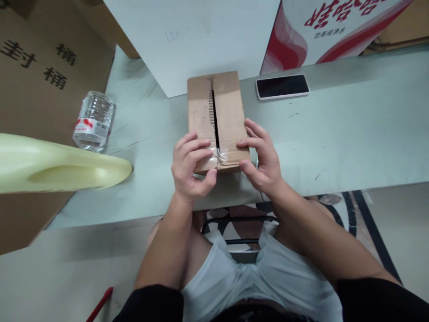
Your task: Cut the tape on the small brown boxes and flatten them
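A small brown cardboard box [228, 107] lies on the pale table [351, 134] in front of me, its two top flaps nearly closed with a dark slit between them. A crumpled piece of clear tape [219, 155] bridges the flaps at the near end. My left hand [189, 167] grips the box's near left corner, fingers on the left flap next to the tape, thumb under the near edge. My right hand [261, 158] holds the near right corner, fingers resting on the right flap.
A black phone [282, 86] lies face up to the right behind the box. A clear water bottle [93, 120] lies at the left. A pale yellow-green plastic object [60, 165] juts in from the left. Large cartons [40, 67] and a white board [191, 36] stand behind.
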The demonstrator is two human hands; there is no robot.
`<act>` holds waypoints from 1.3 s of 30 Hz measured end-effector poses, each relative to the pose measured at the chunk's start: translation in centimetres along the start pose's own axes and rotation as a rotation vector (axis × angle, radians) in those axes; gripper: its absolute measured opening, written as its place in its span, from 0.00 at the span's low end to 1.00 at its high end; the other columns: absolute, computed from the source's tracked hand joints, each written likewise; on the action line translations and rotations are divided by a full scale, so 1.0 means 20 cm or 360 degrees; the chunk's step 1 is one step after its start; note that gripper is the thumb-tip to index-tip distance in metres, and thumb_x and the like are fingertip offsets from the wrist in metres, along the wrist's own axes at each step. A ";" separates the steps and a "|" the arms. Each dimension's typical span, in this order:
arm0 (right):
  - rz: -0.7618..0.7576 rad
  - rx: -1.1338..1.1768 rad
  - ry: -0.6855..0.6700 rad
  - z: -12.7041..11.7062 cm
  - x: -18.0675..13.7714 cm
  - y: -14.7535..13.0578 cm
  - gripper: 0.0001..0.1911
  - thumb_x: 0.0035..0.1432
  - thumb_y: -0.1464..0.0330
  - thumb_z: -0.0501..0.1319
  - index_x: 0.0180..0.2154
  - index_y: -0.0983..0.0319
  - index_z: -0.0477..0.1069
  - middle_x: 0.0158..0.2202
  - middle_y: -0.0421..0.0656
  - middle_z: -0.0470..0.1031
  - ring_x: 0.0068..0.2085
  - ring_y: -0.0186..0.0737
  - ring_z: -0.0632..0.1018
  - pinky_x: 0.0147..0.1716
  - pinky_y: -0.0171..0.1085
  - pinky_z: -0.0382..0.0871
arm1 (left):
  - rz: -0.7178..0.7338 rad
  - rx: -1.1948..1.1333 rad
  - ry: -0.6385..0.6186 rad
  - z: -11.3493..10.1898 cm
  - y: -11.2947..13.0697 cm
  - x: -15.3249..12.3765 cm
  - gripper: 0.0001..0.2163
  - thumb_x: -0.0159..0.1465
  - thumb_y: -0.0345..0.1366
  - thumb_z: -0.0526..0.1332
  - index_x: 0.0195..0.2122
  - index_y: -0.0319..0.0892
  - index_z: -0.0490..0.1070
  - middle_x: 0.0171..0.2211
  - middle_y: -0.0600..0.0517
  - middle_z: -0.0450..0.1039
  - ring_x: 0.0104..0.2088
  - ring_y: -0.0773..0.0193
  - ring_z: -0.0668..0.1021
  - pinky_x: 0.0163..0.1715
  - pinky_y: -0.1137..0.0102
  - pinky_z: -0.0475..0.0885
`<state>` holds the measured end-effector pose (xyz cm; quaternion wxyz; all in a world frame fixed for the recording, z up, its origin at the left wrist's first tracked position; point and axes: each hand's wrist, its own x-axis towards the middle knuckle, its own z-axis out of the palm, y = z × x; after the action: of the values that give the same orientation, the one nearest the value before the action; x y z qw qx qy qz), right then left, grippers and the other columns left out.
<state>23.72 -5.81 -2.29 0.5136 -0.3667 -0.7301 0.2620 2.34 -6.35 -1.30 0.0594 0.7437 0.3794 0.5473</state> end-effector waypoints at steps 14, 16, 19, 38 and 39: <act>-0.0102 -0.0039 0.0083 0.02 -0.01 0.03 0.17 0.68 0.54 0.57 0.53 0.53 0.69 0.67 0.48 0.65 0.69 0.57 0.69 0.69 0.63 0.64 | 0.0181 0.0114 0.0136 0.04 0.04 0.01 0.12 0.72 0.30 0.54 0.48 0.48 0.75 0.45 0.52 0.79 0.50 0.60 0.81 0.64 0.48 0.73; -0.0101 -0.0028 0.0062 0.02 -0.01 0.04 0.17 0.69 0.53 0.57 0.54 0.52 0.69 0.67 0.48 0.64 0.69 0.57 0.69 0.69 0.63 0.64 | 0.0264 0.0166 0.0063 0.03 0.04 0.01 0.12 0.72 0.32 0.54 0.48 0.48 0.76 0.47 0.51 0.78 0.51 0.57 0.82 0.65 0.45 0.72; -0.0126 -0.0010 0.0051 0.01 -0.01 0.04 0.17 0.69 0.54 0.56 0.55 0.52 0.68 0.68 0.48 0.64 0.69 0.56 0.69 0.68 0.62 0.65 | 0.0330 0.0148 -0.0003 0.02 0.04 0.01 0.14 0.72 0.41 0.53 0.48 0.45 0.77 0.48 0.48 0.78 0.50 0.53 0.82 0.65 0.42 0.71; 0.0542 -0.0483 0.0057 -0.09 0.01 0.04 0.19 0.66 0.53 0.52 0.46 0.59 0.72 0.37 0.47 0.78 0.39 0.47 0.79 0.39 0.45 0.72 | 0.0289 0.0160 0.0114 0.05 0.03 0.01 0.11 0.65 0.36 0.58 0.48 0.46 0.74 0.43 0.51 0.79 0.45 0.57 0.82 0.62 0.45 0.74; 0.0761 -0.0693 -0.0058 -0.11 0.02 0.04 0.17 0.65 0.55 0.53 0.44 0.59 0.72 0.31 0.44 0.76 0.34 0.46 0.78 0.36 0.44 0.69 | 0.0282 0.0162 0.0107 0.05 0.03 0.01 0.10 0.65 0.36 0.58 0.47 0.46 0.74 0.43 0.51 0.79 0.45 0.57 0.82 0.62 0.45 0.74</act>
<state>25.99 -5.08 -1.98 0.3339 -0.6243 -0.6712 0.2195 3.57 -6.30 -1.33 -0.0399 0.7576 0.3413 0.5549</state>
